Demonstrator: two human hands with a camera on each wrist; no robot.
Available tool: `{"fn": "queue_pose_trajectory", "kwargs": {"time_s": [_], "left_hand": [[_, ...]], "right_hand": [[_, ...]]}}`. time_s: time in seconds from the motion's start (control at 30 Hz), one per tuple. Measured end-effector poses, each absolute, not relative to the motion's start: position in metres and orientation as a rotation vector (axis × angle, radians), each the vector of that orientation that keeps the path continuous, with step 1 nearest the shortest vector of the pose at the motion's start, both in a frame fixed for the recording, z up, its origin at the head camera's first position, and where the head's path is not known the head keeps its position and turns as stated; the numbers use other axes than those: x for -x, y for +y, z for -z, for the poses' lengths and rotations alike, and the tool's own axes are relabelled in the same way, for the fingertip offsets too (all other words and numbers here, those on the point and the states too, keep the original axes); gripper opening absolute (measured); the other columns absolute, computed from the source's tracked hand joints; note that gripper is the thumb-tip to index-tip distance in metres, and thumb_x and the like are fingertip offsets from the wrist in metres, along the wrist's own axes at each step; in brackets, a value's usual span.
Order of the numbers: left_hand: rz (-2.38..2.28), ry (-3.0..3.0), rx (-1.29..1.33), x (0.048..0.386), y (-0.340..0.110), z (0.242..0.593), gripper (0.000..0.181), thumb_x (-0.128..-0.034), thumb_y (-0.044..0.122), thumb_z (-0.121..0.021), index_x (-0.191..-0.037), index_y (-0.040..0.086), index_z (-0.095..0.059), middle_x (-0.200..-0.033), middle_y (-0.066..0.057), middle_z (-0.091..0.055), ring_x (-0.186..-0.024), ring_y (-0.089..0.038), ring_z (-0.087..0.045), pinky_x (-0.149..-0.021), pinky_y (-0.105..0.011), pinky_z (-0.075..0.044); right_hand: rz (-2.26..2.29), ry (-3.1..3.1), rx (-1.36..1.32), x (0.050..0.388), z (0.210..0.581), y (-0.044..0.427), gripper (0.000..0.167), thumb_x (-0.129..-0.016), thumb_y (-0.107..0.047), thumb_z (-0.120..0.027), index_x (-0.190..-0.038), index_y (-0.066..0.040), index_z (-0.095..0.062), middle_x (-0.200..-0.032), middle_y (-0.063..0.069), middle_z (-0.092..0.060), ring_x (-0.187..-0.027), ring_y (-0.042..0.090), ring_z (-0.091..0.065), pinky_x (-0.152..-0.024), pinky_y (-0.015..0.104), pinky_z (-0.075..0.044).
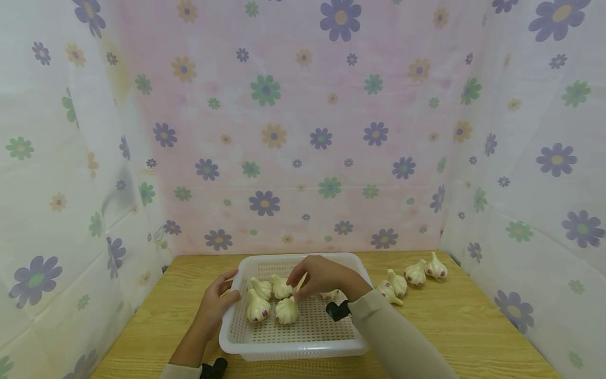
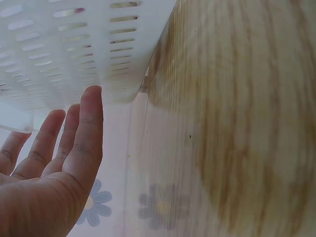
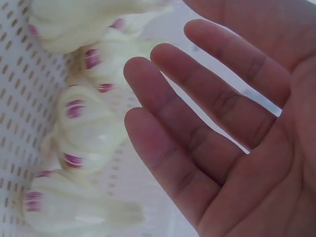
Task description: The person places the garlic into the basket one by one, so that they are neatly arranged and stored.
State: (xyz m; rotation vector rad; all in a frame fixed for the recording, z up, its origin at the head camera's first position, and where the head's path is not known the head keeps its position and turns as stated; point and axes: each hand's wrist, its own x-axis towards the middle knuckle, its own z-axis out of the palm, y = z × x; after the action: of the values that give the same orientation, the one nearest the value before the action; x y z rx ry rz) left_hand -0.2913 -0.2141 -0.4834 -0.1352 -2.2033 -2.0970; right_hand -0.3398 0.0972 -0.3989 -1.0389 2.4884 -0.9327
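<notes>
Several garlic bulbs (image 1: 258, 306), pale with purple marks, lie in the left part of a white perforated plastic basket (image 1: 303, 348). My left hand (image 1: 214, 304) is at the basket's left side, thumb at the rim. In the left wrist view its fingers (image 2: 90, 116) are nearly straight against the outer wall. Above the basket's middle, my right hand (image 1: 323, 272) reaches in beside the bulbs. The right wrist view shows its fingers (image 3: 163, 143) extended and apart, holding nothing, near a row of garlic bulbs (image 3: 91, 131). Another bulb (image 1: 330, 295) is partly hidden below the right wrist.
Several more garlic bulbs (image 1: 415, 272) lie in a slanting row on the wooden table (image 1: 454, 321), right of the basket. The right forearm partly covers the nearest ones. Flower-patterned sheets (image 1: 303, 173) stand behind the table and at both sides.
</notes>
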Motion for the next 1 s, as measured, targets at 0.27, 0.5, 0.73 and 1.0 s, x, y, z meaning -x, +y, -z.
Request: {"fn": "queue_pose_trajectory", "kwargs": {"time_s": [0.27, 0.5, 0.73, 1.0], "left_hand": [[2.099, -2.208, 0.140, 0.291, -0.213, 0.483, 0.064, -0.0890, 0.000, -0.061, -0.150, 0.014, -0.049, -0.141, -0.024, -0.056, -0.111, -0.034, -0.066, -0.082, -0.046, -0.064], [2.096, -2.212, 0.132, 0.292, -0.214, 0.483, 0.063, -0.0899, 0.000, -0.061, -0.150, 0.016, -0.050, -0.141, -0.023, -0.056, -0.112, -0.032, -0.066, -0.082, -0.046, -0.063], [2.099, -2.205, 0.132, 0.292, -0.214, 0.483, 0.063, -0.0898, -0.001, -0.061, -0.150, 0.015, -0.050, -0.140, -0.023, -0.056, -0.112, -0.033, -0.066, -0.082, -0.046, -0.064], [2.092, -2.199, 0.139, 0.291, -0.214, 0.483, 0.064, -0.0898, -0.001, -0.060, -0.151, 0.013, -0.049, -0.139, -0.025, -0.056, -0.111, -0.033, -0.066, -0.081, -0.046, -0.064]], "right_hand": [[0.990, 2.492, 1.092, 0.334, 0.384, 0.122, 0.034, -0.085, -0.027, -0.086, -0.117, -0.027, -0.076, -0.121, -0.002, -0.074, -0.096, 0.012, -0.075, -0.079, 0.027, -0.061], [1.002, 2.531, 1.139, 0.323, 0.370, 0.151, 0.035, -0.087, -0.030, -0.084, -0.121, -0.026, -0.074, -0.126, 0.004, -0.072, -0.103, 0.018, -0.074, -0.086, 0.028, -0.060], [1.025, 2.590, 1.116, 0.310, 0.361, 0.184, 0.038, -0.089, -0.034, -0.082, -0.124, -0.025, -0.073, -0.125, -0.002, -0.072, -0.106, 0.023, -0.073, -0.091, 0.034, -0.060], [1.122, 2.623, 1.007, 0.295, 0.365, 0.224, 0.037, -0.089, -0.033, -0.081, -0.124, -0.026, -0.072, -0.125, 0.000, -0.071, -0.110, 0.029, -0.071, -0.087, 0.027, -0.060]]}}
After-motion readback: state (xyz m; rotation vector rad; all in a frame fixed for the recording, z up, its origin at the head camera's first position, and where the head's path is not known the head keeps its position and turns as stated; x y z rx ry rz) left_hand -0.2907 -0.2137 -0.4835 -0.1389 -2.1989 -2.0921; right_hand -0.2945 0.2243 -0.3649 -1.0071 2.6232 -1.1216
